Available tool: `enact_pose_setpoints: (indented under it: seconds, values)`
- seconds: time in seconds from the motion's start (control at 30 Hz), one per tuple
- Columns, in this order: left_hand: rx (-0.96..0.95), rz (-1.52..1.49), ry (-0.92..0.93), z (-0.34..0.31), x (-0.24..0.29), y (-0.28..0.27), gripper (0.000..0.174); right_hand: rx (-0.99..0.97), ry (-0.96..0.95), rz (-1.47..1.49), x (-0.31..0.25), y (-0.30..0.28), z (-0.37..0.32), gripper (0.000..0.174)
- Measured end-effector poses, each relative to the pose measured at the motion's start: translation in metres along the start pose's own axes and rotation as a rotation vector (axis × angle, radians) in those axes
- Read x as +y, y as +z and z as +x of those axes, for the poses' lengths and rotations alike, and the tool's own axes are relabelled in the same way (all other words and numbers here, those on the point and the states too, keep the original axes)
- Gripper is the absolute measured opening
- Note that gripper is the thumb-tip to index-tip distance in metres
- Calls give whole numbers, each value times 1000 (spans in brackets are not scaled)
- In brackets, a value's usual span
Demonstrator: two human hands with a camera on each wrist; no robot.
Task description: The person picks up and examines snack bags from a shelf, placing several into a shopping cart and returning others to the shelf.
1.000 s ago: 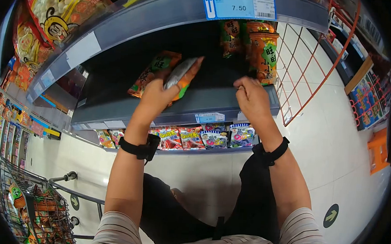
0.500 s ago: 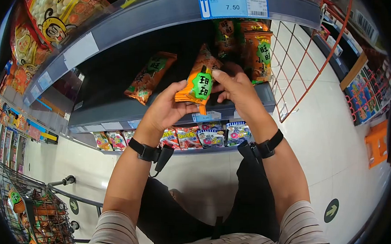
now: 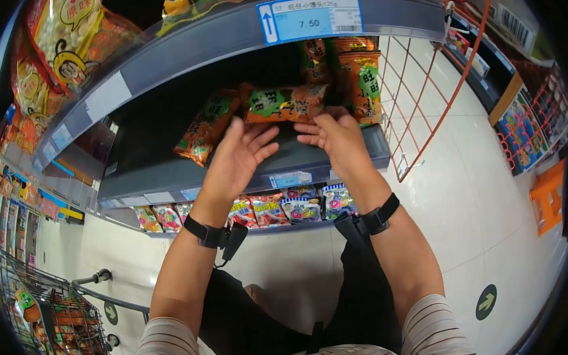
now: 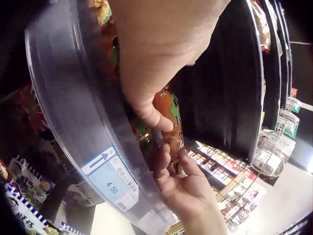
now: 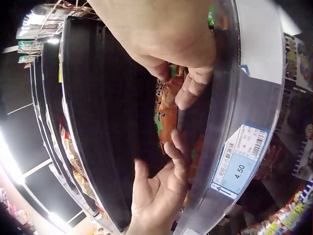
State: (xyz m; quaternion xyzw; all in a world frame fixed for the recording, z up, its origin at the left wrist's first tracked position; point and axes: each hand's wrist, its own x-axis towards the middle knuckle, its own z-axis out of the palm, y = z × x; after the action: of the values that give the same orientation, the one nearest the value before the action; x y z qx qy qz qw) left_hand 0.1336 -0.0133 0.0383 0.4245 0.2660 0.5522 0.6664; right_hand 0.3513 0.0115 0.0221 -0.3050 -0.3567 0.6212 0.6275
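Note:
An orange snack bag (image 3: 282, 104) with a green label lies crosswise at the middle of the dark shelf (image 3: 153, 137). My right hand (image 3: 342, 135) pinches its right end between thumb and fingers, as the right wrist view also shows on the orange bag (image 5: 167, 110). Close by the bag's left end is my left hand (image 3: 240, 152), fingers spread and palm turned toward it, gripping nothing. Another orange bag (image 3: 206, 127) lies slanted to the left, partly behind the left fingers. More bags of this kind (image 3: 361, 84) stand at the shelf's right end.
A red wire rack (image 3: 426, 88) borders the shelf on the right. Above runs a shelf edge with a price tag (image 3: 312, 20). Small colourful bags (image 3: 301, 208) line the shelf below. A wire cart (image 3: 55, 307) with orange bags stands at lower left.
The bag was in my left hand, then between both hands; now it lies turned crosswise, farther in on the shelf. My left hand has let go of it.

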Motion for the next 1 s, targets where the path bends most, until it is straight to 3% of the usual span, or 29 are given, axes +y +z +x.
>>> enact_pose_setpoints:
  seconds: [0.13,0.23,0.37,0.57,0.67,1.0]
  values:
    - [-16,-193,-64,4,-20,13,42,-62,33,-44,-1,3,-5,36]
    - [15,-161,-28,12,-23,24,38,-120,63,-164,-6,1,-7,35]
    - [96,231,39,49,-4,28,35,-116,58,-397,-17,-7,-16,37]
    - [75,713,-11,113,3,48,51,-42,-505,-876,-27,-31,-41,23]
    - [25,837,-24,132,-3,59,53,-57,-605,-1050,-26,-47,-43,20]
    - [-113,964,-51,176,-22,55,51,-17,-697,-1096,-20,-66,-41,14]
